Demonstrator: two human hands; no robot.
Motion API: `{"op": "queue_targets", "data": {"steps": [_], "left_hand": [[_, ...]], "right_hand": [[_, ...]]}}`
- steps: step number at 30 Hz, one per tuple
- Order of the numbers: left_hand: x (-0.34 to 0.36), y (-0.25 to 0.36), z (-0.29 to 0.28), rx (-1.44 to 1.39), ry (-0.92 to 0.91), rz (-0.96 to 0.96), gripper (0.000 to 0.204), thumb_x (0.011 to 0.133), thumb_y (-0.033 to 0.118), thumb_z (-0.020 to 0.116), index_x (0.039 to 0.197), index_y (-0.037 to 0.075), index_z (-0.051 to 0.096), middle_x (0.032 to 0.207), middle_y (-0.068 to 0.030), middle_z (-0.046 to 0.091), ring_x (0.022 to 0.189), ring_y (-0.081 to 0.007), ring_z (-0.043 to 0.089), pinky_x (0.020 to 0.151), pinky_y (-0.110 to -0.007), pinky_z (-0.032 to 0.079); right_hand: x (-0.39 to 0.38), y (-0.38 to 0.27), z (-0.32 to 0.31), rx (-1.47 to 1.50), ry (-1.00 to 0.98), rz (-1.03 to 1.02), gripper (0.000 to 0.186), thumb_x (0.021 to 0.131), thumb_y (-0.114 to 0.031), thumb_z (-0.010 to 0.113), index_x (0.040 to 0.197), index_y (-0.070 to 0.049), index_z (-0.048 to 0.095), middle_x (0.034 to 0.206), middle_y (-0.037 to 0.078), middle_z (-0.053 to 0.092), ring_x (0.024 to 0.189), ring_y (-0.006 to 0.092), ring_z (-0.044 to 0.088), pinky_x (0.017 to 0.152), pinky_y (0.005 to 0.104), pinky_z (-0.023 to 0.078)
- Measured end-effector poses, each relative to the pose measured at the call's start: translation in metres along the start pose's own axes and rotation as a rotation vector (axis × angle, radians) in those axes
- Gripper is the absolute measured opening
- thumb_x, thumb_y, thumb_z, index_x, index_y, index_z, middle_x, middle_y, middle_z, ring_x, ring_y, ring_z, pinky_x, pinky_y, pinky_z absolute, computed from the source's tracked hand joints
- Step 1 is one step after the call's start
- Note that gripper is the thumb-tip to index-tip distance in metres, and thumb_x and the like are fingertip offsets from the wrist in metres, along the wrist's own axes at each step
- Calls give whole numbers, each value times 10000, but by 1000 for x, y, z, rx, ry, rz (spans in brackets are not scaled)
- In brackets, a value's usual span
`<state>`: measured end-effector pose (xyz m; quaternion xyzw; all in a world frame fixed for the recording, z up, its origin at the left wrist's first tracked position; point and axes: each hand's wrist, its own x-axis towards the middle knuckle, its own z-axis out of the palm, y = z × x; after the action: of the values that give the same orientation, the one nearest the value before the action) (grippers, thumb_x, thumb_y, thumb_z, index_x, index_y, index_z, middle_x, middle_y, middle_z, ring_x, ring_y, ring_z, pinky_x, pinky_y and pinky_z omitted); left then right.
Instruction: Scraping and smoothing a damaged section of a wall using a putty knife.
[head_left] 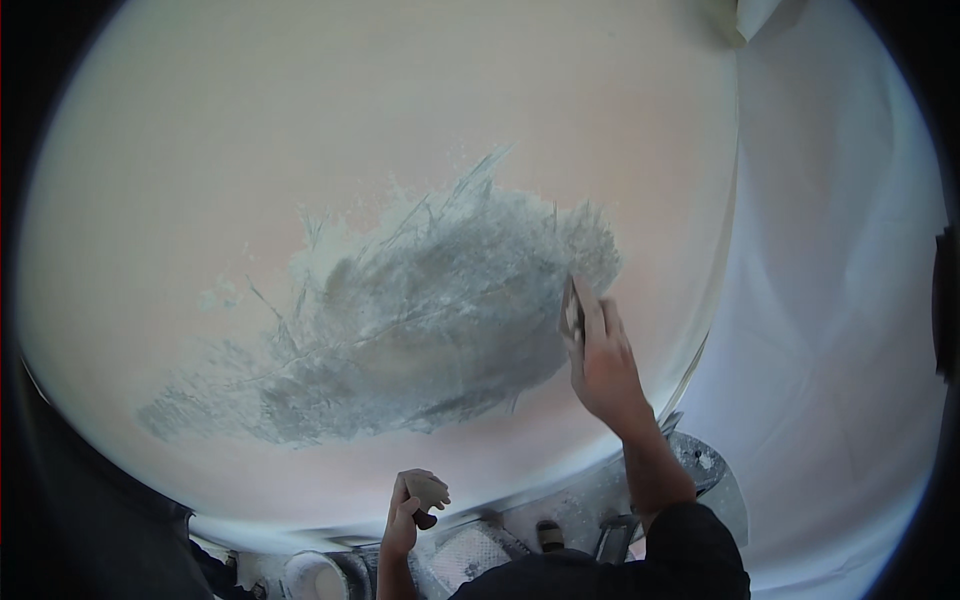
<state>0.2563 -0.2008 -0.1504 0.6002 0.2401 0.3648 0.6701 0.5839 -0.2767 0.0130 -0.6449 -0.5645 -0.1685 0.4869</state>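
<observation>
Okay, your right hand (606, 368) grips flat greyish blade (572, 308) at smeared grey patch (430, 320); left hand (401, 515) holds pale, dark-handled tool (427, 490).

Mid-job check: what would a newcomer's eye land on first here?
First, the big, ragged grey patch spread across the middle of the pale wall. Next, toward its right end, the person's right grip with a flat tool at the patch. Lower down, just left of centre, the left grip holds a dark-handled tool.

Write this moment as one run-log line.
left hand: holds dark-handled tool | right hand: holds flat tool at grey patch | patch: on pale surface
</observation>
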Motion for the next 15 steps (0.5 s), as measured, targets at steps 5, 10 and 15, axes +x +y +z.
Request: {"op": "queue_targets", "data": {"steps": [5,10,15], "left_hand": [[-23,12,-6,14,18,19,535,891,379,535,1253,-6,449,1104,-202,609,915,-264,650,769,-357,529],[-55,21,-19,20,57,43,558,900,411,529,1258,-8,445,1096,-202,603,919,-272,646,766,-358,533],[-80,23,-36,13,106,29,559,901,421,525,1253,-6,444,1093,-200,598,913,-265,642,759,-358,530]], "right_hand": [[46,-32,23,-5,129,-83,657,951,-157,639,1529,-40,350,1111,197,493,1004,372,554,858,464,509],[69,-34,52,-26,352,-60,647,947,-290,676,1478,-24,421,1072,187,487,975,346,560,825,426,525],[74,-45,64,-102,290,8,666,950,-320,672,1487,-27,408,1075,189,488,919,349,599,777,422,548]]}}
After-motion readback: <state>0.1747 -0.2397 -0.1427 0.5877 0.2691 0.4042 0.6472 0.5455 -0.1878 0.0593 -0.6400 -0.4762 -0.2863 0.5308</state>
